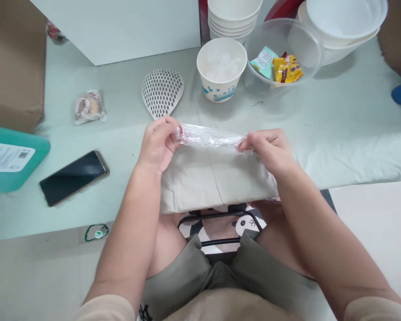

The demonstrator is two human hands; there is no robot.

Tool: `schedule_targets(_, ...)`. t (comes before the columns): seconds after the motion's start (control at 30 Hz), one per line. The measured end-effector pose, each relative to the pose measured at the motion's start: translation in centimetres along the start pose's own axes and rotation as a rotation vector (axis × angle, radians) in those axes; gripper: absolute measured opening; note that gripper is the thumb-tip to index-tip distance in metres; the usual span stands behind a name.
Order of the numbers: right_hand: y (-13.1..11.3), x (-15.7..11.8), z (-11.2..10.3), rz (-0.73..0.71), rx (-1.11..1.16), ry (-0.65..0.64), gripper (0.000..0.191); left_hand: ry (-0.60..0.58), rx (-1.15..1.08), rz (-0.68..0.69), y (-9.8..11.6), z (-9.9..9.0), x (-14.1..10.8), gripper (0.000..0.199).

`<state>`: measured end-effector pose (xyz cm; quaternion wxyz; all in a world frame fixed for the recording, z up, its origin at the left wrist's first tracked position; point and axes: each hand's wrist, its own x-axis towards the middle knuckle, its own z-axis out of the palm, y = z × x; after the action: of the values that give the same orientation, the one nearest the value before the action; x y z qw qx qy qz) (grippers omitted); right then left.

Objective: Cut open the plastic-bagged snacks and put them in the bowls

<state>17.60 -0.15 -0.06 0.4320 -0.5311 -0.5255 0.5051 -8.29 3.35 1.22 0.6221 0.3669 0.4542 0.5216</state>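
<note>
A clear, crinkled piece of plastic film (209, 137) is stretched between my two hands above the near edge of the cloth-covered table. My left hand (161, 141) pinches its left end, close below a grey perforated scoop (163, 91). The right end is pinched by the fingers of my right hand (269, 147). Beyond the film stands a white paper cup (221, 71) with blue print, and something translucent and whitish lies inside it.
Behind the cup are stacked paper cups (234, 20), a clear bowl (282, 53) with small packets, and white bowls (347, 22). To the left lie a phone (74, 177), a wrapped snack (89, 107), a green container (16, 158) and a cardboard box (15, 67).
</note>
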Motion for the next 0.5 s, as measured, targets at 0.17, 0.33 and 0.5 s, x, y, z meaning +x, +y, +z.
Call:
schedule_targets(0.17, 0.6, 0.0, 0.0, -0.076, -0.318, 0.003, 0.008, 0.103, 0.037, -0.025, -0.3, 0.1, 0.2, 0.011)
schedule_targets(0.33, 1.1, 0.0, 0.1, -0.101, -0.26, -0.005, 0.035, 0.139, 0.04, 0.022, -0.5, 0.0, 0.5, 0.024)
schedule_targets(0.5, 1.3, 0.2, 0.1, -0.026, -0.073, 0.064, 0.033, 0.101, 0.082, 0.091, -0.8, -0.4, 0.6, 0.038)
